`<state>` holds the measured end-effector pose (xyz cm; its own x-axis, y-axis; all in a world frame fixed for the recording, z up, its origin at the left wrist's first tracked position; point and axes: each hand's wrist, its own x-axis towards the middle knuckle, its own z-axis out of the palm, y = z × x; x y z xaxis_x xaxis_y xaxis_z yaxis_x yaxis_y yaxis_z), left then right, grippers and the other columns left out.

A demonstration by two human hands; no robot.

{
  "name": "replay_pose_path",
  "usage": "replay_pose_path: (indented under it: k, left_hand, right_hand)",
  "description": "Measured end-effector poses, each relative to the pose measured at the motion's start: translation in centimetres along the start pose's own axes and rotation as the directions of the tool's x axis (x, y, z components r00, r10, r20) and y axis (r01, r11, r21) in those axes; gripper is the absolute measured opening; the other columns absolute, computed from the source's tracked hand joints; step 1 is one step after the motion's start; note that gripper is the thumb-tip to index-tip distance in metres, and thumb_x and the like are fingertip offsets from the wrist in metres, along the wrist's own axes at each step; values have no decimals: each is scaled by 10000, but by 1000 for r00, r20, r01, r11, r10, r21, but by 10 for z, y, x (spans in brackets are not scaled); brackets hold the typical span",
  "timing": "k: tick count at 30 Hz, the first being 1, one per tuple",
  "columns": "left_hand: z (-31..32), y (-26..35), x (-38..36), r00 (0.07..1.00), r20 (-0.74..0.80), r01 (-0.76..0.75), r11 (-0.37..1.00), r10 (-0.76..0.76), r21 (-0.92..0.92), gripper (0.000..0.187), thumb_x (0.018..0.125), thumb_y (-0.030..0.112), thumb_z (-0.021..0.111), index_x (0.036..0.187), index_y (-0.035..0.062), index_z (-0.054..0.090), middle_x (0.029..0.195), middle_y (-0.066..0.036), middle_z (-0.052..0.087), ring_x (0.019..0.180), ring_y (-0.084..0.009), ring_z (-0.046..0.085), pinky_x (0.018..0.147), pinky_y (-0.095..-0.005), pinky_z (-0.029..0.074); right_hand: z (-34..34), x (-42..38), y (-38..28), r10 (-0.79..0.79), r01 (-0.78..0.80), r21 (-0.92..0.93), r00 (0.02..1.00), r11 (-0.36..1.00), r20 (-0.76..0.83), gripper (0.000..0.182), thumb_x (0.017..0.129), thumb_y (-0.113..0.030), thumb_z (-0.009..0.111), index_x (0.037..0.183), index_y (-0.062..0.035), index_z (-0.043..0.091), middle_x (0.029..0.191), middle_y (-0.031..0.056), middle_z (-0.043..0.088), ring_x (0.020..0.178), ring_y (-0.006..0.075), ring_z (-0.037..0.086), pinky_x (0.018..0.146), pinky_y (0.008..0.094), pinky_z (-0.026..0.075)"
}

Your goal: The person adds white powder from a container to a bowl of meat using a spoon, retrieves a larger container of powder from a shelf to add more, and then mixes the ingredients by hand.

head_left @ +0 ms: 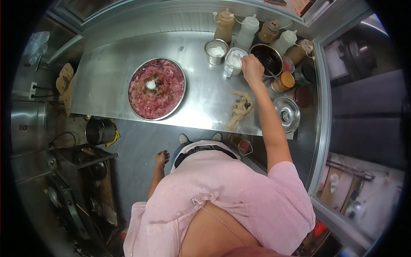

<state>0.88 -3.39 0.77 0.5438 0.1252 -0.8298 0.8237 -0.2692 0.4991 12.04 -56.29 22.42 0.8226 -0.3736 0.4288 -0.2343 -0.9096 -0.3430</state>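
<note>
My right hand is closed at the edge of a clear square container of white powder. What its fingers hold is hidden under the hand. My left hand hangs low beside my body, in front of the steel table, fingers loosely apart and holding nothing. Left of centre on the table lies a large round metal tray filled with raw chopped meat, with a small white mound and brown seasoning in its middle. A small steel cup of white powder stands left of the container.
Several squeeze bottles line the back right. A pot of dark sauce, an orange-lidded jar and a steel lid stand on the right. A crumpled tan cloth or bag lies near the front edge. Cooking equipment stands at lower left.
</note>
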Motion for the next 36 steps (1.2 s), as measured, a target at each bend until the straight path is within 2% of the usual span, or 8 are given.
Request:
replay_pose_path:
  k: [2, 12, 15, 17, 20, 23, 27, 36]
  left_hand:
    - [0, -4, -4, 1000, -7, 18, 1000, -18, 24, 274, 839, 267, 483, 1014, 82, 582, 876, -54, 629, 740, -163, 589, 655, -321, 458]
    - [7, 8, -8, 1000, -14, 16, 999, -15, 34, 263, 855, 261, 467, 1008, 81, 582, 863, -56, 631, 731, -162, 589, 632, -314, 458]
    - [5, 7, 3, 1000, 6, -23, 1000, 22, 20, 265, 860, 259, 454, 1013, 83, 580, 873, -55, 631, 732, -167, 590, 629, -317, 460]
    - [7, 9, 5, 1000, 12, -19, 1000, 19, 18, 268, 861, 261, 451, 1015, 83, 579, 876, -56, 631, 734, -168, 591, 633, -320, 461]
    - [11, 13, -2, 1000, 21, -21, 999, 20, 45, 273, 862, 258, 442, 1018, 81, 578, 882, -58, 632, 742, -170, 593, 645, -326, 464]
    - [13, 15, -2, 1000, 17, -23, 997, 22, 71, 279, 859, 241, 429, 1029, 75, 575, 891, -63, 631, 753, -174, 595, 662, -329, 465]
    - [12, 14, -3, 1000, 8, 2, 998, -2, 66, 297, 851, 219, 420, 1062, 70, 567, 907, -74, 629, 774, -185, 595, 688, -340, 466]
    - [10, 2, 18, 992, 120, 10, 993, -25, 121, 292, 869, 273, 418, 1046, 97, 570, 909, -81, 638, 786, -212, 606, 683, -372, 473]
  right_hand:
    - [12, -8, 5, 10, -11, -10, 996, 1000, -85, 162, 779, -170, 562, 676, -50, 601, 772, 102, 556, 762, 294, 575, 648, 411, 465]
    - [11, -21, 4, 30, -34, 41, 995, 999, 98, 152, 773, -193, 581, 765, -47, 621, 768, 112, 557, 768, 303, 577, 641, 413, 463]
    - [3, -34, -22, 86, -80, 58, 992, 995, -97, 189, 787, -218, 575, 877, -56, 613, 803, 114, 570, 776, 308, 580, 661, 413, 459]
    - [11, -51, -32, 91, -76, 250, 994, 965, -52, 253, 808, -242, 559, 986, -64, 583, 839, 119, 585, 788, 324, 579, 685, 416, 457]
    - [31, -63, -51, 2, -53, 266, 982, 963, 188, 206, 797, -212, 555, 927, -54, 575, 829, 123, 586, 817, 308, 575, 652, 425, 464]
    - [39, -54, -45, 117, -194, 182, 923, 964, 366, 252, 823, -214, 535, 1015, -53, 565, 862, 140, 595, 812, 336, 580, 716, 434, 455]
    - [32, -50, -33, 179, -205, 31, 912, 978, 370, 287, 816, -202, 534, 1059, -52, 553, 921, 160, 601, 851, 338, 583, 743, 448, 450]
    - [23, -56, -10, 119, -195, 290, 958, 937, 261, 412, 797, -184, 555, 1171, -27, 485, 1057, 183, 569, 996, 333, 529, 837, 408, 427]
